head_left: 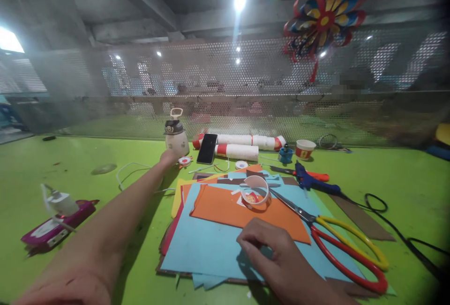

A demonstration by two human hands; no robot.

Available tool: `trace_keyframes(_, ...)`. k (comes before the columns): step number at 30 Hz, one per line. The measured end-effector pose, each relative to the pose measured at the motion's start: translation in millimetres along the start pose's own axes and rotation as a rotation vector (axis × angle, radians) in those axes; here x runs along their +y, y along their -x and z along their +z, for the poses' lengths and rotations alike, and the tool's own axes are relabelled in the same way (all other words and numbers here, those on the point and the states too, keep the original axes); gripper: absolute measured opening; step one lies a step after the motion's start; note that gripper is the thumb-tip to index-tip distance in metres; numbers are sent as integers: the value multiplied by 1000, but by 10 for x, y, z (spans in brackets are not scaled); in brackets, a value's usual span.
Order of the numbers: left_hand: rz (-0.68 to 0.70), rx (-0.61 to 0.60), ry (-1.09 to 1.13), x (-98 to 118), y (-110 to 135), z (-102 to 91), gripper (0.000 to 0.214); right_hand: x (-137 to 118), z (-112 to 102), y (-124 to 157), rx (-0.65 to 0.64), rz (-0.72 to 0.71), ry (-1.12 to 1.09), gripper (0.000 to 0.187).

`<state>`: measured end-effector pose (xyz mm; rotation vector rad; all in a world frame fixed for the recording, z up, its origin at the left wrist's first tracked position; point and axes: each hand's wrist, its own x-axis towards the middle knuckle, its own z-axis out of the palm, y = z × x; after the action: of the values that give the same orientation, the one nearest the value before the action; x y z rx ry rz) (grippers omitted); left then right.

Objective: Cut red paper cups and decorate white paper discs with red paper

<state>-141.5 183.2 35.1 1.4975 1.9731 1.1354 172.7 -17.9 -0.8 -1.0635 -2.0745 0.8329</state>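
green table top (28, 174) spreads under everything. far left on it lies a magenta case (58, 225) with a white gadget on top, and a thin white cable (128, 169) loops just beyond. the left arm stretches far forward, and the left hand (168, 157) ends at the foot of a small white bottle (176, 140) with a dark cap and a loop handle. the fingers are hidden, so one cannot tell whether the hand is grasping the bottle or lying loose beside it. just right of it sits a red-and-white disc (184, 160), then a black phone (207, 148) leaning on two cup stacks (242, 145) that lie on their sides.

nearer the person, coloured sheets are piled in the middle: a blue sheet (207, 249), an orange sheet (225, 206) on it, and a cut paper ring (255, 191) on the orange one. the right hand (267, 244) rests knuckles up on the blue sheet at the orange sheet's near edge, fingers loosely curled, gripping nothing that shows.

right of it lie scissors (337, 244) with red and yellow handles, blades pointing toward the ring. beyond them are a blue glue gun (309, 179), a single cup (304, 149) and a black cord (386, 218). a paper pinwheel (325, 14) hangs high against the mesh.
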Motion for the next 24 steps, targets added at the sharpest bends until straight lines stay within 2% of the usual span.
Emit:
trace_keyframes(4, -58, 42, -150, -41, -10, -94, 35, -83, -67, 3, 93, -88, -47, 21)
trace_keyframes(8, -8, 71, -236, 42, 89, -114, 35, -80, -324, -80, 284, -119, -95, 16)
trace_keyframes(11, 76, 43, -239, 170, 287, 1, 35, 79, -624, -203, 502, -69, -135, 18)
trace_keyframes(14, 197, -48, -201, 300, 579, 189, 35, 320, -933, -323, 650, 0, -170, 24)
trace_keyframes(19, 384, -182, -153, 403, 1083, 438, 31, 602, -1289, -450, 712, 130, -114, 22)
trace_keyframes(24, 487, -157, -198, 311, 1304, 492, 27, 766, -1353, -420, 777, 154, 1, 27)
